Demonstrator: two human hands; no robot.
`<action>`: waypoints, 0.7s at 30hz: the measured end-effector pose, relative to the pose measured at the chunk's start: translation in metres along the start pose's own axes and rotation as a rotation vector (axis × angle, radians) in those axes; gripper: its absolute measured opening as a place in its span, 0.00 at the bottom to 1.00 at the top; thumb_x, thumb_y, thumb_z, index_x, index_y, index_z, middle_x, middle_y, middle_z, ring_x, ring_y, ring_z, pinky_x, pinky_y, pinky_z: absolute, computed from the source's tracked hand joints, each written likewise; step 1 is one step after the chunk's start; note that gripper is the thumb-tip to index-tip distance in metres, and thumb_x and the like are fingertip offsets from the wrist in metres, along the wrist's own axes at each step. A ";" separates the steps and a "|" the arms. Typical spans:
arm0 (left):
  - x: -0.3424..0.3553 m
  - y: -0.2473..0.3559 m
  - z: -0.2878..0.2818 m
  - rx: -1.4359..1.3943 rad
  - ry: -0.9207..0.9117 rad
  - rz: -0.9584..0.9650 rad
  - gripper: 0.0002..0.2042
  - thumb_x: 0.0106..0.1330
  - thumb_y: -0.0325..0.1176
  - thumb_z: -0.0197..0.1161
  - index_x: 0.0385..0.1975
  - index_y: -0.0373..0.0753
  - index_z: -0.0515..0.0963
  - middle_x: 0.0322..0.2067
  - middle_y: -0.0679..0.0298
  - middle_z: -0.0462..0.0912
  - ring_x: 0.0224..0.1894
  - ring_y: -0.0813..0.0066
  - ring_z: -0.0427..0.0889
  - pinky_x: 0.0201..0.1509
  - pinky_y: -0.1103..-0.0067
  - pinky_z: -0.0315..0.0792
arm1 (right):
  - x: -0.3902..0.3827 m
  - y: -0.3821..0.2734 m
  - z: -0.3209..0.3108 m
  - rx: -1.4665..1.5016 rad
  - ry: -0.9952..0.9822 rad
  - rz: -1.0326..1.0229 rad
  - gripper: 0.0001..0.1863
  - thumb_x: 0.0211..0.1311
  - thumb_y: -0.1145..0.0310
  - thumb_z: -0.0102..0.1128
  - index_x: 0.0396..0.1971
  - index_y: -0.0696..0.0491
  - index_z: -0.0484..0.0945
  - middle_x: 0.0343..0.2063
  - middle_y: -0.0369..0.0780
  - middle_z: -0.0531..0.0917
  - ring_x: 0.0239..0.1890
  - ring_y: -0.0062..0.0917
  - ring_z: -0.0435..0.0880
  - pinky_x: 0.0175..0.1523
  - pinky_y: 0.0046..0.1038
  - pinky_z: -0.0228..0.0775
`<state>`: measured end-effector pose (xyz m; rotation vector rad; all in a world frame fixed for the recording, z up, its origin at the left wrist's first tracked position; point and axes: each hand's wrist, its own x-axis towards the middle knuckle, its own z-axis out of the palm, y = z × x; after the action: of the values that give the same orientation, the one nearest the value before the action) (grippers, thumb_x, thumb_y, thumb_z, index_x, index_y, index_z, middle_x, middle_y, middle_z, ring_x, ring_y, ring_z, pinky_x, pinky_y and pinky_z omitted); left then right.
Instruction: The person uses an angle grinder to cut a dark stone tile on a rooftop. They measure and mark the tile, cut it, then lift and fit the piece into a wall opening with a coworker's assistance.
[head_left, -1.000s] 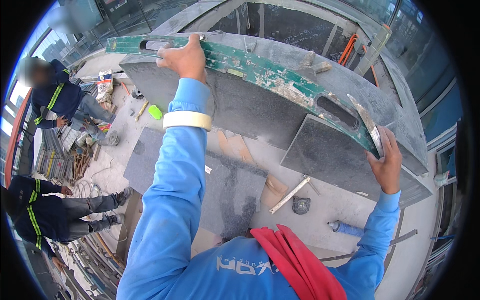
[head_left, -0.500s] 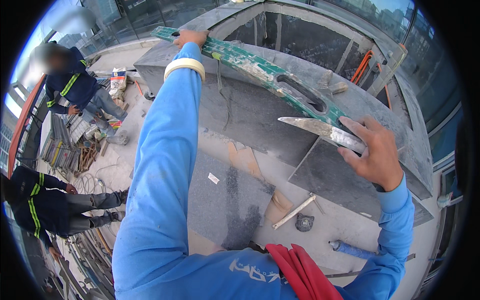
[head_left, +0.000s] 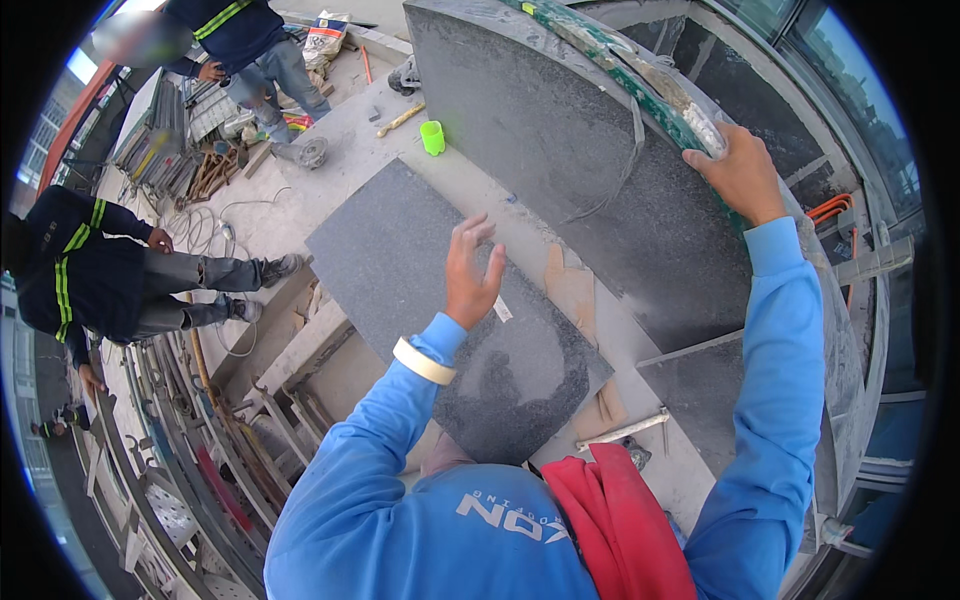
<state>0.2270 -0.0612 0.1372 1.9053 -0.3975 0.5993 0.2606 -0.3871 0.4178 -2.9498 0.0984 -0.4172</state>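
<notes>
My left hand [head_left: 473, 270] is empty, its fingers apart, over a dark grey stone slab [head_left: 400, 240] with a small white label. A cream ring like a roll of tape [head_left: 424, 361] sits round my left wrist. My right hand [head_left: 745, 178] grips a pointed, whitish-smeared blade [head_left: 675, 95]; its handle is hidden in my palm. The blade lies along a long green spirit level [head_left: 640, 88], which rests on the top edge of a curved, stone-clad wall [head_left: 560, 120]. My right fingers are at the level too; whether they grip it, I cannot tell.
Two people in dark striped jackets [head_left: 90, 265] stand at the left, near stacked tiles [head_left: 160, 140] and metal frames [head_left: 190, 450]. A lime-green cup [head_left: 432, 138] stands by the wall. A whitish stick [head_left: 625, 428] lies near the slab's right corner. Orange hoses [head_left: 830, 208] show at right.
My left hand has let go of the level's far end and come down over the slab. The view has shifted; my right hand stays at the level with the blade.
</notes>
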 end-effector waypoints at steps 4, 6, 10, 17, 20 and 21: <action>-0.230 0.002 -0.111 0.201 -0.151 -0.697 0.12 0.69 0.27 0.63 0.50 0.34 0.77 0.54 0.49 0.76 0.47 0.60 0.84 0.48 0.69 0.80 | 0.013 0.016 -0.004 0.029 0.175 -0.049 0.37 0.58 0.44 0.73 0.59 0.56 0.80 0.47 0.53 0.87 0.49 0.44 0.88 0.57 0.41 0.77; -0.305 0.026 -0.153 0.277 -0.157 -0.989 0.13 0.67 0.26 0.63 0.50 0.34 0.77 0.51 0.49 0.77 0.43 0.59 0.85 0.45 0.70 0.81 | 0.023 0.031 -0.014 0.059 0.249 -0.117 0.36 0.62 0.42 0.68 0.61 0.55 0.79 0.49 0.53 0.86 0.52 0.45 0.87 0.59 0.43 0.76; -0.325 0.042 -0.177 0.325 -0.129 -0.839 0.13 0.67 0.26 0.64 0.49 0.34 0.78 0.53 0.50 0.76 0.43 0.60 0.85 0.46 0.70 0.81 | 0.048 0.084 -0.009 -0.075 0.149 0.023 0.31 0.70 0.44 0.60 0.62 0.53 0.79 0.53 0.50 0.85 0.56 0.46 0.84 0.62 0.44 0.74; -0.213 0.035 -0.226 0.283 0.210 -0.556 0.13 0.66 0.25 0.64 0.49 0.34 0.77 0.53 0.52 0.76 0.44 0.62 0.84 0.46 0.70 0.81 | 0.080 0.176 0.039 0.010 -0.317 -0.374 0.26 0.75 0.54 0.55 0.66 0.52 0.75 0.63 0.46 0.79 0.61 0.40 0.81 0.68 0.35 0.69; -0.154 0.038 -0.333 0.421 0.437 -0.442 0.22 0.64 0.31 0.68 0.58 0.32 0.75 0.50 0.48 0.80 0.47 0.58 0.85 0.53 0.68 0.78 | 0.088 0.162 0.023 -0.227 -0.302 -0.754 0.30 0.74 0.53 0.53 0.71 0.51 0.69 0.69 0.44 0.73 0.67 0.40 0.75 0.73 0.36 0.63; -0.134 0.039 -0.382 0.472 0.544 -0.347 0.24 0.67 0.30 0.67 0.61 0.30 0.72 0.48 0.50 0.83 0.46 0.64 0.85 0.53 0.73 0.77 | 0.072 0.160 0.000 -0.028 -0.343 -0.001 0.30 0.72 0.53 0.55 0.69 0.51 0.71 0.68 0.44 0.74 0.69 0.41 0.72 0.72 0.38 0.62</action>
<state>0.0108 0.2749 0.2127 2.0763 0.4532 0.9958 0.3224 -0.5508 0.4103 -2.9973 0.0610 0.0947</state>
